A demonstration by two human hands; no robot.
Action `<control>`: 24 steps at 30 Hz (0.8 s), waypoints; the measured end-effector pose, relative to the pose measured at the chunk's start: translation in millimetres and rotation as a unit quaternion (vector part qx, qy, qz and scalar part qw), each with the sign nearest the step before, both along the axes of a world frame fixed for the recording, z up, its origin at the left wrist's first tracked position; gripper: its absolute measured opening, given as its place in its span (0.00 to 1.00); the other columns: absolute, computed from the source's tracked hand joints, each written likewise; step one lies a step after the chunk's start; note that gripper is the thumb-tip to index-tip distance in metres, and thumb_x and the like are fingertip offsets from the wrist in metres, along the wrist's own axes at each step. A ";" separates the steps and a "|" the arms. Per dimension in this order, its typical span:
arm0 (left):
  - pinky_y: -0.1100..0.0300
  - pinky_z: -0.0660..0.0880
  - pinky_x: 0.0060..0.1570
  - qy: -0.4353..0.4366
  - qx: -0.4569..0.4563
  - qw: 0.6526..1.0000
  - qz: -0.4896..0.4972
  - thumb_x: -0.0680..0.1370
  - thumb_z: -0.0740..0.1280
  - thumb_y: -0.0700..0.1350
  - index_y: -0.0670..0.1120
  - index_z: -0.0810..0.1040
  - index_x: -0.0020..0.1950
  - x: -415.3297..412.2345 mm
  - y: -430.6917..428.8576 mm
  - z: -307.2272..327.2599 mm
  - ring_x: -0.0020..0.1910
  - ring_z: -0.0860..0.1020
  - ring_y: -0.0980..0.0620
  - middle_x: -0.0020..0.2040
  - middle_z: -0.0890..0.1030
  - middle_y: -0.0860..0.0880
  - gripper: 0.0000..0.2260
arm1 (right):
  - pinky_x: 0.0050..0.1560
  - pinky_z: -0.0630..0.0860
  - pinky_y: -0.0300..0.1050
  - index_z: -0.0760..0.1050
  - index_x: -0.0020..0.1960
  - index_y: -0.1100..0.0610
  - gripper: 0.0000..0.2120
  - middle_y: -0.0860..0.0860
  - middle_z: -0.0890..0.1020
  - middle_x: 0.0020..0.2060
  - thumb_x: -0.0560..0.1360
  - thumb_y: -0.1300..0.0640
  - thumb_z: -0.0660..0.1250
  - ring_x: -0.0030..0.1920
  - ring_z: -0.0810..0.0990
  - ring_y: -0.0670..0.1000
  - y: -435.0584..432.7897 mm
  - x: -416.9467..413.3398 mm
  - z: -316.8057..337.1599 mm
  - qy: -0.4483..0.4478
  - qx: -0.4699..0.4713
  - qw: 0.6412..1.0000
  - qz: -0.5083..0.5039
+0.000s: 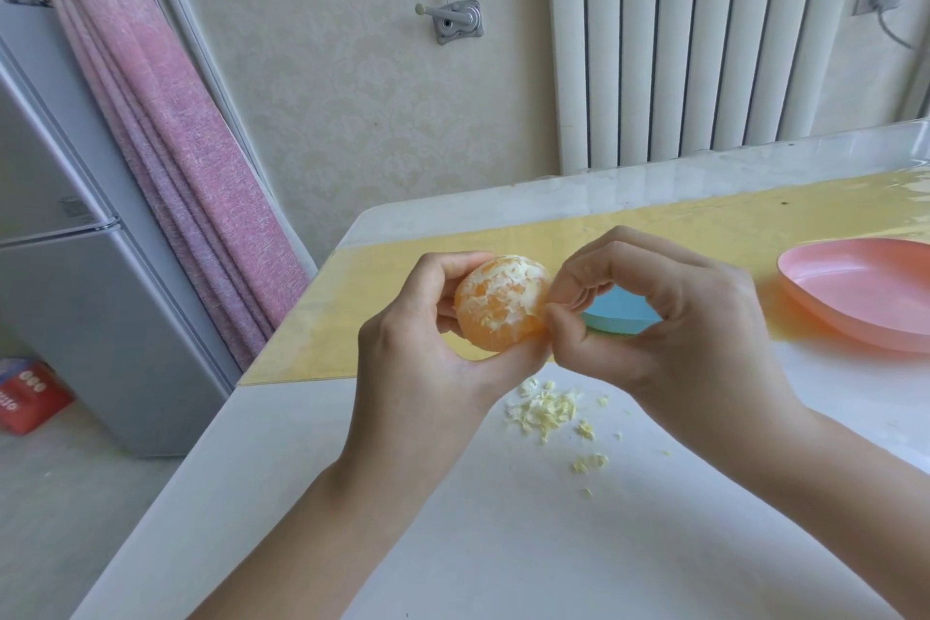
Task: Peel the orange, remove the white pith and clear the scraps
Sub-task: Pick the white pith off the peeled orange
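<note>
White pith scraps (546,410) lay on table (453,544) below; left hand (428,352) gripped peeled orange (498,302), right hand (679,317) pinched at its side w/ thumb + finger.

Counted in view: one peeled orange (503,302); two bare hands, left hand (428,357) and right hand (694,317); one pink plate (865,287); one blue object (621,317), mostly hidden; one heap of pith scraps (546,410), with stray bits too small to count; one yellow mat (382,312); one white table (503,544); one refrigerator (75,292).
</note>
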State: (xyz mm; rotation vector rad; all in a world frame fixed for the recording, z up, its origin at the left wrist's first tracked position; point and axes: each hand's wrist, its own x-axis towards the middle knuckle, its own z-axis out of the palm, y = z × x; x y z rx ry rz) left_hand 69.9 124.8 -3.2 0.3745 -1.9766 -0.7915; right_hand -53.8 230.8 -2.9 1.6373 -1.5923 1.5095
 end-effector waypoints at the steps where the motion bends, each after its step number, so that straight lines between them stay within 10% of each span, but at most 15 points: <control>1: 0.70 0.75 0.44 0.000 0.010 1.000 -0.002 0.62 0.75 0.58 0.55 0.77 0.52 0.1 -0.8 -0.4 0.46 0.81 0.58 0.47 0.82 0.62 0.21 | 0.43 0.67 0.24 0.78 0.37 0.57 0.04 0.48 0.79 0.35 0.68 0.57 0.69 0.38 0.76 0.43 -0.5 1.2 -0.5 0.001 0.004 1.000 0.003; 14: 0.61 0.76 0.51 -0.004 0.115 0.993 -0.020 0.58 0.80 0.54 0.58 0.77 0.53 -1.5 -18.8 -1.3 0.51 0.82 0.56 0.51 0.83 0.58 0.25 | 0.43 0.71 0.31 0.79 0.42 0.51 0.11 0.42 0.80 0.37 0.77 0.55 0.59 0.43 0.79 0.43 -1.0 -10.2 -0.7 -0.122 0.100 0.987 0.012; 17: 0.59 0.77 0.53 0.000 0.109 0.994 -0.018 0.60 0.80 0.51 0.59 0.76 0.53 -1.4 -21.3 -1.3 0.53 0.81 0.56 0.52 0.83 0.57 0.24 | 0.38 0.67 0.28 0.78 0.33 0.52 0.14 0.43 0.77 0.30 0.72 0.45 0.69 0.37 0.76 0.41 -0.2 -9.2 2.0 -0.106 0.104 0.988 -0.028; 24: 0.60 0.77 0.52 -0.007 0.107 0.994 -0.020 0.60 0.79 0.48 0.59 0.75 0.53 -2.2 -21.3 -3.9 0.52 0.81 0.56 0.51 0.83 0.56 0.25 | 0.40 0.74 0.28 0.82 0.36 0.54 0.04 0.43 0.83 0.31 0.66 0.59 0.77 0.36 0.81 0.40 -0.5 -8.7 0.6 -0.149 0.095 0.984 -0.017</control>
